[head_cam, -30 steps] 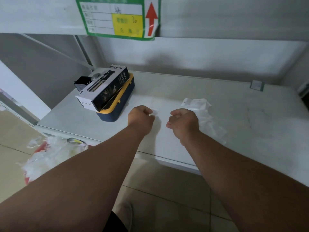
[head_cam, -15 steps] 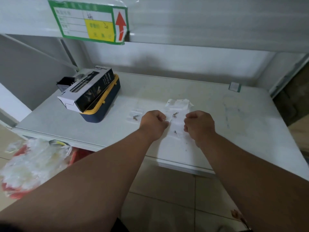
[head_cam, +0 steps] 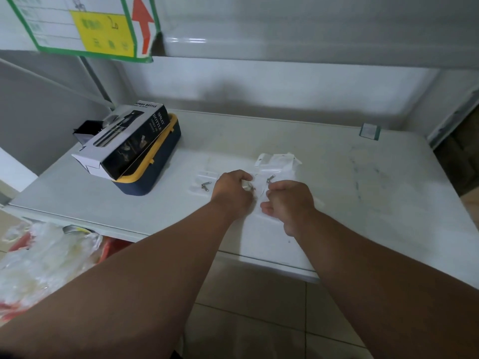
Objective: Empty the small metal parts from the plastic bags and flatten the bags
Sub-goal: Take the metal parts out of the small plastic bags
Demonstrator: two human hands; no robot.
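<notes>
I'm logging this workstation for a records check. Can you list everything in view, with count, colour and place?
Shelf: one, white, across the middle.
Plastic bags: a clear pile, count unclear, under and behind the hands.
Small bag: one, clear, left of the hands.
Metal parts: at least three, silver, by the hands.
Spray bottle box: one, black and white, on the case.
Case: one, navy and yellow, shelf left.
Sign: one, green-edged, top left.
Bin of plastic: one, red, lower left.
Left hand: closed, on the bags.
Right hand: closed, on the bags.
</notes>
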